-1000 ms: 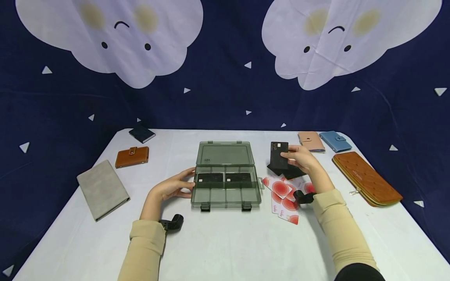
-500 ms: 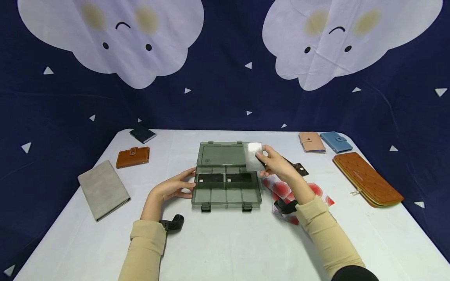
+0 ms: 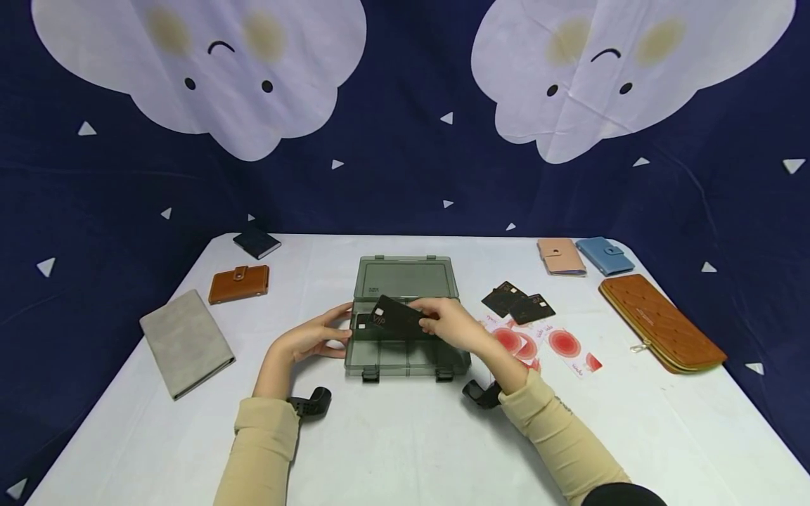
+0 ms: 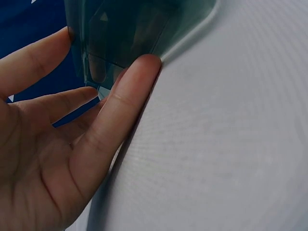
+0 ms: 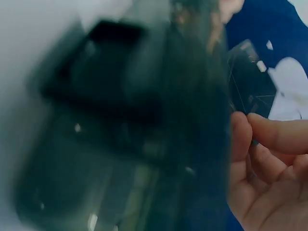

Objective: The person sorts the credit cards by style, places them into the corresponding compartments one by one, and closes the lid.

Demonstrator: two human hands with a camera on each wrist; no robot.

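While the head view takes in the whole table, each wrist view shows only a slice of the box and one hand.

Head view: right hand (image 3: 452,325) pinches a black card (image 3: 397,318), tilted, over the back compartments of the open smoky box (image 3: 408,351) at table centre.
Left hand (image 3: 314,336): fingers straight and spread, tips against the box's 9 o'clock wall.
Left wrist view: fingers (image 4: 126,96) pressed flat to the box corner (image 4: 125,29); contact plainer here than from the head.
Right wrist view: fingers (image 5: 262,139) curled round the card's edge; box blurred, compartments hard to read.
Spare cards: two black cards (image 3: 517,302) at 2 o'clock of the box; red-dotted white cards (image 3: 549,342) at 3 o'clock.
Wallets: brown wallet (image 3: 238,282), dark wallet (image 3: 256,242) and grey folder (image 3: 185,340) toward 9–10 o'clock; pink wallet (image 3: 560,255), blue wallet (image 3: 604,254) and long tan wallet (image 3: 660,320) toward 2–3 o'clock.
Hidden: cards lying in the box's back row mostly covered by card and hand; which compartment the card is over, cannot tell.
Change: half a second ago the right hand held the card at the lid's 3 o'clock edge; now further left over the tray. Left hand unmoved.
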